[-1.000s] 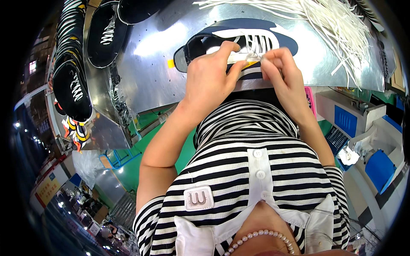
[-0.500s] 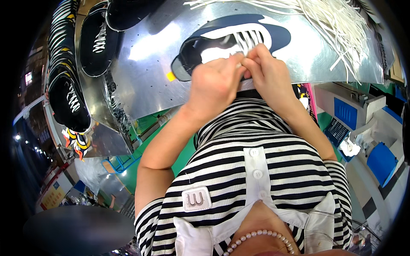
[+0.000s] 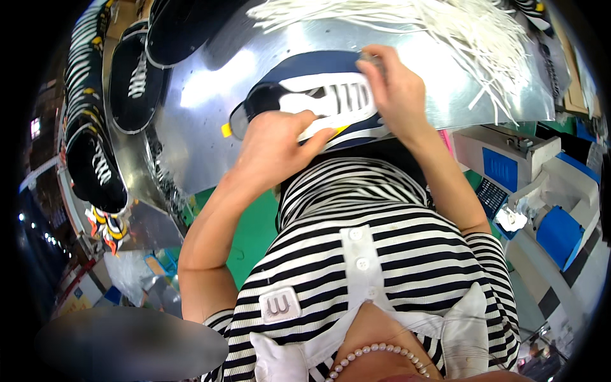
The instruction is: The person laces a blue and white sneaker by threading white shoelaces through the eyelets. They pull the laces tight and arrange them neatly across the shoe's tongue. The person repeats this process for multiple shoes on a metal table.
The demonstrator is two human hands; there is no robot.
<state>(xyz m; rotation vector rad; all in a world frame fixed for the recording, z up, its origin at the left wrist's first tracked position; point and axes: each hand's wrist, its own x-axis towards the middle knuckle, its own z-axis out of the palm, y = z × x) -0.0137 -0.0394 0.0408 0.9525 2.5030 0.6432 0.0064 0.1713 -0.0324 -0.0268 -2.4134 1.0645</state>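
A navy-and-white shoe upper (image 3: 312, 79) lies on the metal table in front of me, its heel to the left and its toe to the right. White lace rows (image 3: 350, 97) cross its front opening. My left hand (image 3: 280, 143) grips the near side by the opening, with the thumb stretched along the edge. At the toe end, my right hand (image 3: 398, 89) is closed round the navy edge between thumb and fingers. A small yellow tab (image 3: 226, 130) sticks out at the heel.
A pile of loose white laces (image 3: 439, 28) spreads over the far right of the metal table (image 3: 197, 102). Black laced uppers (image 3: 135, 86) lie at the left, beside a long row of stacked uppers (image 3: 83, 83). A grey-and-blue machine (image 3: 541, 184) stands to the right.
My hands have parted from their pinch at the laces. The left moved to the upper's near side, the right to its toe. The upper has turned slightly and shifted nearer.
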